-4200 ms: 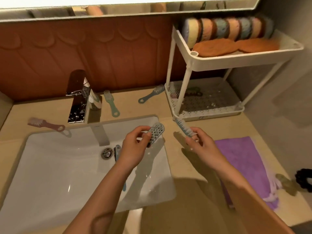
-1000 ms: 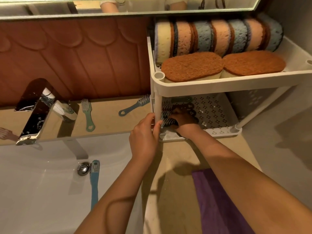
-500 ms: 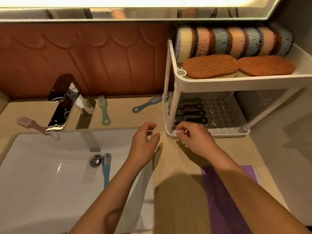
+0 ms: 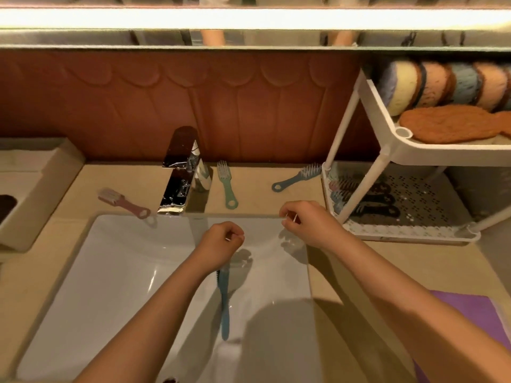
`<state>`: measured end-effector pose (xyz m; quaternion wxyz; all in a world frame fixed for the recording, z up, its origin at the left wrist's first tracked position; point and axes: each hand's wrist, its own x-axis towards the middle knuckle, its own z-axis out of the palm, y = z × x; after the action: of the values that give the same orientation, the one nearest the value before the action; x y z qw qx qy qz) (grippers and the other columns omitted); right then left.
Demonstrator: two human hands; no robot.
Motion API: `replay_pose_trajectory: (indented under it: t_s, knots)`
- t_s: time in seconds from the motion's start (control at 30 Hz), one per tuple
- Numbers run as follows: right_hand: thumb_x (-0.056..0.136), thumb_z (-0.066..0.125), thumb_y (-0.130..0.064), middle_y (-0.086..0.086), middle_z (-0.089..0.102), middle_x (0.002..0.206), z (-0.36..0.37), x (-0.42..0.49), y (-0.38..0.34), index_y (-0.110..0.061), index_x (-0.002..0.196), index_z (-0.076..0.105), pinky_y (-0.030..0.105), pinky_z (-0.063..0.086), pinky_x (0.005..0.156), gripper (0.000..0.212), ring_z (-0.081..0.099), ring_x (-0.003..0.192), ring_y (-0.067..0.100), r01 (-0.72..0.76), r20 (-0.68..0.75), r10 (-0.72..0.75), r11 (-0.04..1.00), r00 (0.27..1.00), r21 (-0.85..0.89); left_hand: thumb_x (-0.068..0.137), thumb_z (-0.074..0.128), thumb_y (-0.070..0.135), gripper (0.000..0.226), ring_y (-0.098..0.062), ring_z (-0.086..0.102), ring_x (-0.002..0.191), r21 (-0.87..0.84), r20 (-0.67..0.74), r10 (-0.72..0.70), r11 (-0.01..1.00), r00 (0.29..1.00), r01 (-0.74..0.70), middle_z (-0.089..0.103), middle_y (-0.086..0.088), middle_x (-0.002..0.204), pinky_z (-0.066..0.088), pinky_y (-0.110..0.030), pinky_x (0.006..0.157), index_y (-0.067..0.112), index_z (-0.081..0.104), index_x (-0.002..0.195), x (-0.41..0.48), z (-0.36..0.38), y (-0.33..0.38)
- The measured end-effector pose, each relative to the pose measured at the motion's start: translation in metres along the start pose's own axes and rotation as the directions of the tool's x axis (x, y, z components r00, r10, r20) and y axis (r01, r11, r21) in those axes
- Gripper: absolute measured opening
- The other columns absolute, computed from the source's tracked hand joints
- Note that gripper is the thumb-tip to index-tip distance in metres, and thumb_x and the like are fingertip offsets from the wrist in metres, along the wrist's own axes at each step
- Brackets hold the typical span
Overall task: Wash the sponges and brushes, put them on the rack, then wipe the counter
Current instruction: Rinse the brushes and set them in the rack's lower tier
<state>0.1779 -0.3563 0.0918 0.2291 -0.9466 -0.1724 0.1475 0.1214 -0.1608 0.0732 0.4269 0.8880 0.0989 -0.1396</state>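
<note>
My left hand (image 4: 221, 241) hovers over the white sink (image 4: 110, 272) with its fingers loosely curled, holding nothing. A blue brush (image 4: 224, 299) lies in the basin just below it. My right hand (image 4: 307, 222) hangs empty and loosely curled above the sink's right rim, next to the white rack (image 4: 387, 153). Several brushes (image 4: 365, 200) lie on the rack's lower tray. Several sponges (image 4: 442, 84) and brown scouring pads (image 4: 448, 127) sit on its top shelf. On the counter behind the sink lie a pink brush (image 4: 121, 203), a green brush (image 4: 228, 186) and another blue brush (image 4: 297, 179).
A chrome faucet (image 4: 182, 172) stands behind the sink at the middle. A purple cloth (image 4: 475, 313) lies on the counter at the right, under my right forearm. A beige box (image 4: 33, 183) sits at the left edge. A brown wall panel backs the counter.
Both hands have pulled back from the rack's lower tray, where they left the brushes, and moved left over the sink. My view has swung left.
</note>
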Motion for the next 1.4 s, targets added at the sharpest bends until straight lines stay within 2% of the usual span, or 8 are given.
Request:
replay_pose_trajectory:
  t_s: [0.17, 0.33, 0.6, 0.8, 1.07, 1.17, 1.27, 1.4]
  knots:
    - [0.09, 0.055, -0.02, 0.01, 0.065, 0.104, 0.008, 0.061, 0.004, -0.017, 0.106, 0.063, 0.035, 0.047, 0.076, 0.019, 0.06, 0.099, 0.031, -0.107, -0.071, 0.099, 0.986, 0.993, -0.124, 0.09, 0.054, 0.014, 0.011, -0.021, 0.053, 0.083, -0.001, -0.092, -0.098, 0.995, 0.991, 0.098, 0.055, 0.0, 0.078, 0.037, -0.025, 0.07, 0.016, 0.054, 0.079, 0.04, -0.01, -0.023]
    - [0.092, 0.052, -0.017, 0.011, 0.055, 0.119, 0.005, 0.101, 0.011, -0.015, 0.119, 0.055, 0.037, 0.049, 0.08, 0.027, 0.057, 0.106, 0.033, -0.182, -0.062, 0.171, 0.934, 0.983, -0.306, 0.091, 0.055, 0.021, 0.018, -0.029, 0.058, 0.091, 0.148, -0.202, -0.087, 0.982, 0.976, 0.118, 0.063, -0.014, 0.1, 0.041, -0.03, 0.069, 0.004, 0.058, 0.094, 0.078, -0.015, -0.015]
    - [0.089, 0.054, -0.014, 0.01, 0.05, 0.121, 0.009, 0.134, 0.017, -0.014, 0.117, 0.053, 0.042, 0.051, 0.08, 0.028, 0.055, 0.108, 0.033, 0.002, 0.063, 0.032, 0.882, 0.998, -0.472, 0.092, 0.054, 0.032, 0.04, -0.032, 0.055, 0.114, 0.336, -0.224, -0.201, 0.902, 0.954, 0.269, 0.056, -0.013, 0.121, 0.047, -0.037, 0.085, 0.005, 0.047, 0.119, 0.121, -0.019, 0.005]
    - [0.088, 0.056, -0.011, 0.012, 0.05, 0.119, 0.005, 0.141, 0.017, -0.008, 0.111, 0.047, 0.042, 0.047, 0.078, 0.025, 0.054, 0.107, 0.033, 0.085, 0.124, -0.028, 0.871, 0.992, -0.483, 0.091, 0.055, 0.032, 0.037, -0.028, 0.06, 0.109, 0.455, -0.237, -0.255, 0.824, 0.937, 0.339, 0.061, -0.009, 0.118, 0.046, -0.033, 0.077, 0.006, 0.051, 0.118, 0.13, -0.014, 0.009]
    - [0.091, 0.047, -0.003, 0.009, 0.05, 0.123, -0.002, 0.124, 0.004, -0.014, 0.126, 0.049, 0.037, 0.044, 0.081, 0.037, 0.047, 0.114, 0.027, 0.225, 0.026, -0.25, 0.814, 0.968, -0.536, 0.091, 0.053, 0.028, 0.029, -0.029, 0.058, 0.108, 0.283, -0.176, -0.324, 0.888, 0.93, 0.363, 0.061, -0.01, 0.115, 0.046, -0.034, 0.08, 0.008, 0.057, 0.111, 0.119, -0.014, 0.015]
    - [0.088, 0.051, 0.0, 0.009, 0.046, 0.125, -0.006, 0.107, -0.001, -0.01, 0.124, 0.054, 0.037, 0.047, 0.079, 0.037, 0.045, 0.116, 0.029, 0.226, -0.049, -0.29, 0.832, 0.956, -0.506, 0.088, 0.055, 0.026, 0.016, -0.031, 0.059, 0.094, 0.11, -0.175, -0.196, 0.97, 0.965, 0.217, 0.061, -0.008, 0.093, 0.04, -0.029, 0.07, 0.01, 0.057, 0.084, 0.101, -0.014, 0.011]
    - [0.082, 0.054, 0.008, 0.013, 0.05, 0.122, -0.006, 0.079, -0.006, -0.004, 0.123, 0.057, 0.038, 0.049, 0.087, 0.043, 0.049, 0.114, 0.03, 0.223, -0.22, -0.313, 0.908, 0.924, -0.355, 0.085, 0.058, 0.017, 0.031, -0.024, 0.055, 0.067, -0.085, -0.144, -0.097, 0.993, 0.985, 0.085, 0.055, 0.0, 0.066, 0.038, -0.029, 0.059, 0.016, 0.039, 0.06, 0.076, -0.018, 0.007]
    - [0.085, 0.057, 0.004, 0.011, 0.053, 0.113, -0.005, 0.032, -0.028, -0.004, 0.122, 0.06, 0.004, 0.033, 0.084, 0.037, 0.052, 0.099, 0.014, 0.173, -0.426, -0.143, 0.984, 0.893, 0.033, 0.09, 0.057, 0.016, 0.029, -0.004, 0.052, 0.04, -0.359, 0.039, -0.066, 0.93, 0.997, 0.075, 0.055, 0.001, 0.06, 0.04, -0.02, 0.044, 0.014, 0.045, 0.064, 0.029, -0.029, 0.008]
